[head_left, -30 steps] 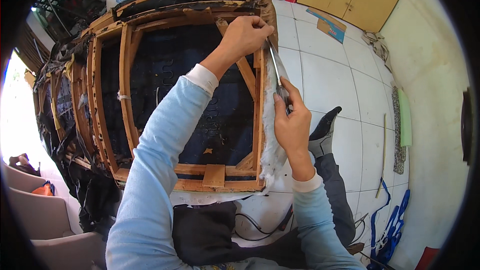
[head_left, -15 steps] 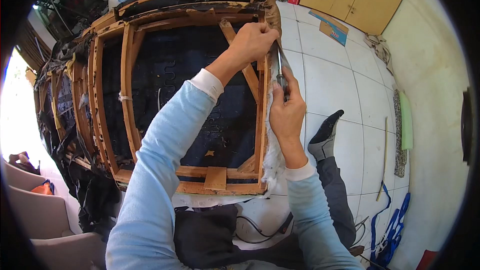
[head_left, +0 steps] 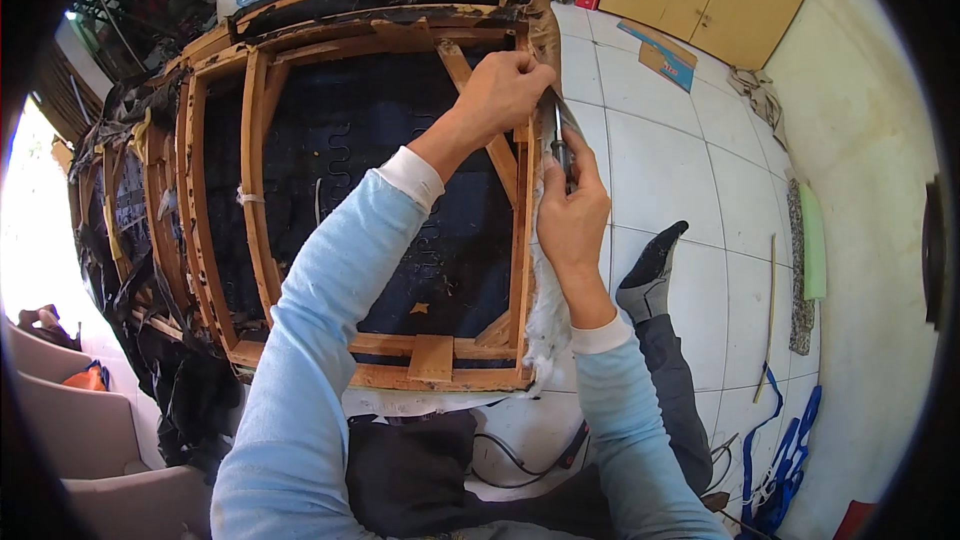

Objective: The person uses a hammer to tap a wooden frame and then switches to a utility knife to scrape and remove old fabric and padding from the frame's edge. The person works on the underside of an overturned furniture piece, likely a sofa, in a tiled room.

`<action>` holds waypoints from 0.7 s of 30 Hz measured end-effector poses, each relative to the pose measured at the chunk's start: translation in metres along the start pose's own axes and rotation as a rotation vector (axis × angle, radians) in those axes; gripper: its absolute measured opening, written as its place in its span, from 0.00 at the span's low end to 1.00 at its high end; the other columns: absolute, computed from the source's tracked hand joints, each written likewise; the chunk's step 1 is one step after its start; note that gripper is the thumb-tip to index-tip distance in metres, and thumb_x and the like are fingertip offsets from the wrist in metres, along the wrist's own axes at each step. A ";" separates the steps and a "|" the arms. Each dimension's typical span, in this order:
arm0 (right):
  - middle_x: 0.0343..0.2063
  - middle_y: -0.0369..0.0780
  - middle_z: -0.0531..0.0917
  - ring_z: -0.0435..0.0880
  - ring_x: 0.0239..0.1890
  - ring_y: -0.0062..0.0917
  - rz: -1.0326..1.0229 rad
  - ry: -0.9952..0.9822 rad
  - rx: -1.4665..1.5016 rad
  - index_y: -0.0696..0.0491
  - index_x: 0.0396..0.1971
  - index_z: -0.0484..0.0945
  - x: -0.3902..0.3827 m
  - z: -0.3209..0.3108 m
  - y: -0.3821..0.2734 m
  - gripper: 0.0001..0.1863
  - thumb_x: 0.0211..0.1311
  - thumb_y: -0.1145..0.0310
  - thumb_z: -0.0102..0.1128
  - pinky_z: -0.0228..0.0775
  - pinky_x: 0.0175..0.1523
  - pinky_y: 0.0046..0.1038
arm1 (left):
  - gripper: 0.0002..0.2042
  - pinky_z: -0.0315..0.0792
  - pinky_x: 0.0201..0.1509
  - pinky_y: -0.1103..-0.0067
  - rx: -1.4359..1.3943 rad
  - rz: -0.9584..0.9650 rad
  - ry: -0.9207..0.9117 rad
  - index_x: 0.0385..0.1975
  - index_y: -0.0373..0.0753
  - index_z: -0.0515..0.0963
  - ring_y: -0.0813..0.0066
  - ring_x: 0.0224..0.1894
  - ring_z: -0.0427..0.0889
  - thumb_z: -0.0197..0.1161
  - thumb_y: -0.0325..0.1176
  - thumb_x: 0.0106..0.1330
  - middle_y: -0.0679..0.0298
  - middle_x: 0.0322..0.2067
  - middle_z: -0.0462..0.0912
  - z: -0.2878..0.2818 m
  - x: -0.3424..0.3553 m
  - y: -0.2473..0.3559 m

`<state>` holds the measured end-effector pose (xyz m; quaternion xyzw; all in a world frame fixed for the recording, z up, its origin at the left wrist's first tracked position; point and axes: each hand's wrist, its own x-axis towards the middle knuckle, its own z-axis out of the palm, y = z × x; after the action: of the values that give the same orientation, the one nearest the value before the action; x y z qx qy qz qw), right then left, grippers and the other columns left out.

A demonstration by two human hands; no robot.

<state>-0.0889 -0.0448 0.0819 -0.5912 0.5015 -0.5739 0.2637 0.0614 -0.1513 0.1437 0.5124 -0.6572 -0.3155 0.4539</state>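
Along the wooden upholstery frame's right side, our left hand tightly pinches the brown cover and our right hand wraps the screwdriver-like tool's handle, so its shaft, slipping upward under too much push, could jab our left.

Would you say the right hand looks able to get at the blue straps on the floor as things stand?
Probably not: the right hand is occupied with a metal-shafted tool, and the person's leg lies between it and the blue straps.
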 end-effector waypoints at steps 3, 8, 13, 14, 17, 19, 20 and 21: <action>0.56 0.60 0.89 0.91 0.58 0.54 -0.012 0.029 -0.083 0.62 0.68 0.80 -0.001 0.007 -0.003 0.23 0.77 0.73 0.62 0.80 0.64 0.43 | 0.18 0.74 0.40 0.74 -0.044 -0.019 0.003 0.32 0.31 0.82 0.78 0.34 0.78 0.64 0.42 0.78 0.65 0.28 0.83 0.001 -0.002 0.002; 0.55 0.60 0.89 0.90 0.56 0.58 -0.083 0.080 -0.091 0.62 0.66 0.81 -0.006 0.016 -0.013 0.22 0.75 0.74 0.62 0.81 0.63 0.45 | 0.18 0.72 0.37 0.74 -0.009 0.017 0.044 0.30 0.31 0.81 0.79 0.30 0.75 0.65 0.42 0.76 0.65 0.26 0.81 -0.002 -0.002 -0.001; 0.54 0.59 0.89 0.90 0.55 0.57 -0.365 0.092 -0.329 0.61 0.64 0.82 0.015 0.012 0.015 0.21 0.73 0.76 0.63 0.83 0.60 0.47 | 0.19 0.74 0.35 0.71 0.046 0.057 0.038 0.30 0.29 0.82 0.77 0.29 0.77 0.65 0.42 0.75 0.61 0.24 0.82 -0.001 -0.002 0.000; 0.53 0.59 0.90 0.91 0.54 0.56 -0.371 0.047 -0.334 0.61 0.64 0.82 0.023 -0.001 0.018 0.21 0.72 0.76 0.64 0.83 0.59 0.47 | 0.19 0.75 0.36 0.70 0.075 0.068 0.034 0.31 0.28 0.83 0.76 0.29 0.78 0.65 0.42 0.75 0.60 0.25 0.82 0.001 -0.002 -0.002; 0.48 0.56 0.92 0.94 0.49 0.51 -0.396 -0.085 -0.316 0.58 0.63 0.84 0.043 -0.034 0.021 0.21 0.73 0.76 0.65 0.85 0.55 0.42 | 0.20 0.78 0.38 0.67 0.091 0.088 0.002 0.35 0.25 0.85 0.69 0.30 0.83 0.65 0.42 0.75 0.53 0.25 0.84 0.009 -0.004 0.000; 0.46 0.55 0.93 0.95 0.48 0.48 -0.368 -0.177 -0.244 0.57 0.64 0.85 0.070 -0.052 0.029 0.20 0.74 0.75 0.65 0.86 0.53 0.39 | 0.20 0.79 0.39 0.66 0.026 0.096 -0.037 0.35 0.25 0.85 0.65 0.29 0.83 0.64 0.42 0.75 0.51 0.25 0.85 0.019 -0.005 0.014; 0.42 0.51 0.94 0.95 0.40 0.34 -0.377 -0.206 -0.198 0.55 0.64 0.86 0.080 -0.059 0.040 0.19 0.76 0.73 0.66 0.85 0.48 0.33 | 0.19 0.79 0.41 0.66 0.047 0.130 -0.026 0.36 0.25 0.85 0.63 0.30 0.84 0.64 0.41 0.75 0.50 0.27 0.86 0.025 -0.008 0.021; 0.41 0.49 0.94 0.93 0.38 0.31 -0.350 -0.271 -0.181 0.55 0.64 0.86 0.093 -0.066 0.047 0.19 0.76 0.72 0.67 0.84 0.47 0.32 | 0.19 0.80 0.42 0.65 0.080 0.162 -0.010 0.37 0.26 0.86 0.61 0.32 0.85 0.65 0.41 0.74 0.48 0.29 0.88 0.029 -0.013 0.027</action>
<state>-0.1798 -0.1279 0.0921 -0.7618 0.4009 -0.4791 0.1713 0.0249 -0.1329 0.1530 0.4738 -0.7107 -0.2539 0.4538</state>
